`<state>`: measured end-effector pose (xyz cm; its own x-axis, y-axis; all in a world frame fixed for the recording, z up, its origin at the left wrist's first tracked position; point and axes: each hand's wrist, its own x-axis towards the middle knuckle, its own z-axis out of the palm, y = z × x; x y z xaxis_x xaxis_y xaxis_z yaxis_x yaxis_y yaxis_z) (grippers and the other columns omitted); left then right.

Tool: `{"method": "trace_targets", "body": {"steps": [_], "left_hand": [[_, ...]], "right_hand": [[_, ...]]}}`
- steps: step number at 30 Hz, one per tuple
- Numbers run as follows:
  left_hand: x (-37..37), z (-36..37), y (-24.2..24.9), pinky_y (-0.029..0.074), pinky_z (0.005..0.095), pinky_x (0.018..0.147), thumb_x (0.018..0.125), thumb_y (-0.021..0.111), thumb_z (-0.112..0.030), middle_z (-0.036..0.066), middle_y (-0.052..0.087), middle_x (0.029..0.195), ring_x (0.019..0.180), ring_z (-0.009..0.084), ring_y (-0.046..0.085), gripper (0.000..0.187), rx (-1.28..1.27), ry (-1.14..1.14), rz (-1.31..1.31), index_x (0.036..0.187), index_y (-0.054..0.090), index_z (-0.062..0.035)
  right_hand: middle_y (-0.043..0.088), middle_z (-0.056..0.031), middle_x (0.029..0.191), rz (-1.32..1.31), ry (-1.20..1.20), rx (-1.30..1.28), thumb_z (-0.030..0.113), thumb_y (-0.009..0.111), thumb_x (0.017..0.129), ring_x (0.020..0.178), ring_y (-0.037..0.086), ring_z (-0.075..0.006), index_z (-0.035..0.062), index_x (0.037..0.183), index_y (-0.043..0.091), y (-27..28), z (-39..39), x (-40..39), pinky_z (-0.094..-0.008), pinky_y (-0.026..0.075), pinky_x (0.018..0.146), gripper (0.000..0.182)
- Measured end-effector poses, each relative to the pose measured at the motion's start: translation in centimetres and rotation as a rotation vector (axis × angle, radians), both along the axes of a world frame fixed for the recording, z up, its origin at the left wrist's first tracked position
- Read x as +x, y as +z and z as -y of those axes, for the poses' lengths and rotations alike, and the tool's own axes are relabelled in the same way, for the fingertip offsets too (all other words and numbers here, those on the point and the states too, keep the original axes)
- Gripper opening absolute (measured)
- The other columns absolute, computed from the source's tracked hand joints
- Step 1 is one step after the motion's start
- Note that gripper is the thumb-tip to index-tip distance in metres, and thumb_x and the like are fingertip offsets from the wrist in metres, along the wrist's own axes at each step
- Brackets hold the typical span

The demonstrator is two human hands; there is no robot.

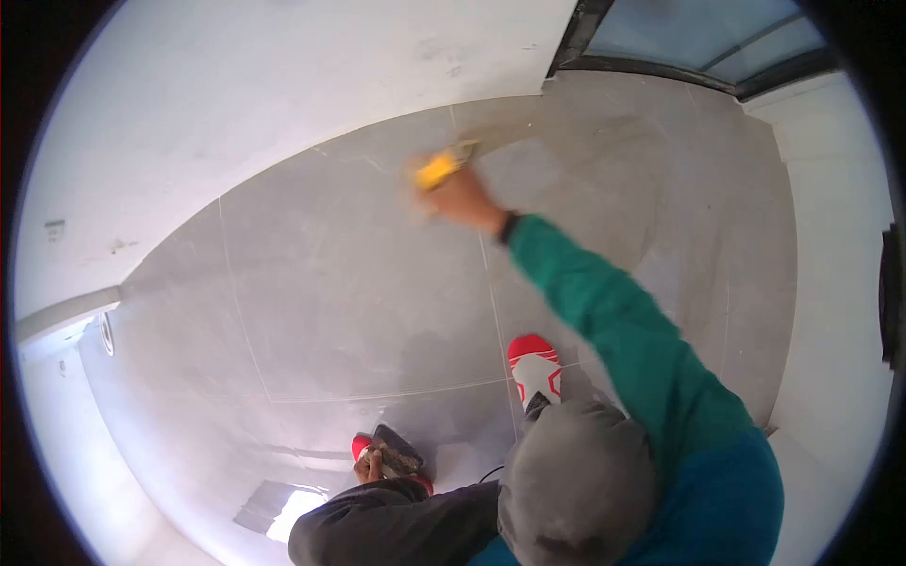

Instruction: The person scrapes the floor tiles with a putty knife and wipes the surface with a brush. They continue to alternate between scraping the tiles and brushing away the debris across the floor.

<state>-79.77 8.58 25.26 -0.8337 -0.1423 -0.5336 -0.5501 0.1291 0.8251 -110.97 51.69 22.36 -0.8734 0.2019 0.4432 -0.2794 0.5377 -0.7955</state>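
Note:
My right hand (462,200) is stretched far forward over the grey tiled floor, with its fingers wrapped round a yellow tool (437,171). Motion smears the tool; a greyish end points toward the wall, and its exact kind is not clear. Down by my left shoe (361,446), my left hand (373,466) is closed at the edge of a dark, flat-sided object (396,449) with a mottled brownish surface. My leg hides part of that hand.
Grey floor tiles (377,311) with pale joints spread around me. A white wall (283,94) curves along the front and left, with a dark-framed glass door (698,47) at the upper right. My red and white right shoe (535,368) stands on the floor. Light reflects near my left knee.

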Motion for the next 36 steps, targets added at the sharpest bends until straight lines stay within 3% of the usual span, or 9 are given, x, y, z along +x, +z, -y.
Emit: {"method": "trace_targets", "body": {"steps": [4,8,13,15,17,23,25,33,36], "left_hand": [[-1.3,-3.9,2.5,0.039,0.0228,0.050,0.085,0.053,-0.023,0.003,0.059,0.065,0.055,0.0085,0.050,0.027,-0.016,-0.003,-0.015,0.072,0.059,0.0001],[-3.1,-7.3,3.6,0.039,0.0227,0.050,0.085,0.053,-0.023,0.003,0.059,0.065,0.054,0.0086,0.050,0.027,-0.003,-0.013,-0.026,0.072,0.059,0.0004],[-5.9,-10.3,4.0,0.039,0.0225,0.050,0.085,0.053,-0.023,0.003,0.059,0.065,0.054,0.0088,0.050,0.027,0.026,-0.048,-0.036,0.073,0.059,0.0007],[-7.2,-11.1,4.2,0.039,0.0224,0.050,0.085,0.053,-0.023,0.003,0.060,0.065,0.054,0.0089,0.050,0.027,0.035,-0.075,-0.048,0.073,0.059,0.0008],[-8.5,-12.1,4.8,0.039,0.0223,0.050,0.085,0.054,-0.023,0.003,0.060,0.065,0.054,0.0089,0.050,0.027,0.036,-0.117,-0.050,0.073,0.059,0.0010],[-11.5,-12.1,5.9,0.040,0.0222,0.052,0.085,0.054,-0.023,0.004,0.060,0.069,0.058,0.0093,0.052,0.026,0.067,-0.289,-0.016,0.076,0.059,0.0014],[-11.3,-10.9,4.2,0.041,0.0232,0.055,0.084,0.054,-0.023,0.005,0.061,0.072,0.062,0.0101,0.053,0.026,0.144,-0.272,0.044,0.079,0.060,0.0017],[-11.8,-11.2,2.6,0.041,0.0231,0.055,0.083,0.054,-0.023,0.005,0.061,0.072,0.061,0.0098,0.053,0.026,0.191,-0.159,0.122,0.080,0.060,0.0022],[-13.2,-13.4,4.6,0.040,0.0229,0.054,0.083,0.055,-0.023,0.004,0.060,0.072,0.059,0.0093,0.052,0.026,0.168,-0.202,0.116,0.079,0.060,0.0019]], "right_hand": [[0.063,-0.0147,0.081,0.393,0.092,-0.181,0.028,0.062,0.066,0.075,0.060,-0.0317,0.0094,0.085,0.062,-0.9,3.5,-2.7,-0.0417,0.047,0.067,0.026],[0.063,-0.0115,0.069,0.321,-0.255,-0.138,0.035,0.063,0.073,0.067,0.062,-0.0253,0.0042,0.079,0.061,-5.0,-12.5,-2.6,-0.0363,0.047,0.056,0.031],[0.064,-0.0132,0.080,0.361,-0.536,0.013,0.021,0.062,0.074,0.073,0.063,-0.0257,0.0028,0.093,0.061,1.6,-22.2,2.8,-0.0355,0.049,0.063,0.027],[0.063,-0.0145,0.087,0.111,-0.360,0.143,0.021,0.063,0.072,0.080,0.061,-0.0261,0.0023,0.096,0.061,0.9,-19.2,2.1,-0.0358,0.048,0.069,0.030],[0.062,-0.0151,0.093,0.286,0.027,0.024,0.022,0.064,0.071,0.084,0.060,-0.0276,0.0028,0.095,0.061,1.7,-16.1,1.8,-0.0358,0.047,0.073,0.031],[0.062,-0.0166,0.086,0.436,-0.436,-0.095,0.028,0.065,0.070,0.078,0.060,-0.0291,0.0000,0.089,0.061,0.9,-26.6,-0.1,-0.0370,0.047,0.069,0.034],[0.063,-0.0167,0.079,0.511,-0.539,0.221,0.031,0.065,0.069,0.074,0.060,-0.0306,-0.0002,0.084,0.061,3.1,-29.2,0.3,-0.0394,0.047,0.065,0.035],[0.060,-0.0160,0.079,0.470,0.184,-0.205,0.027,0.061,0.074,0.073,0.058,-0.0342,0.0058,0.088,0.058,2.7,-2.3,19.2,-0.0433,0.044,0.064,0.026],[0.060,-0.0160,0.076,0.704,0.227,-0.221,0.028,0.059,0.075,0.071,0.057,-0.0351,0.0063,0.085,0.058,2.9,-2.7,19.0,-0.0449,0.043,0.061,0.024]]}}
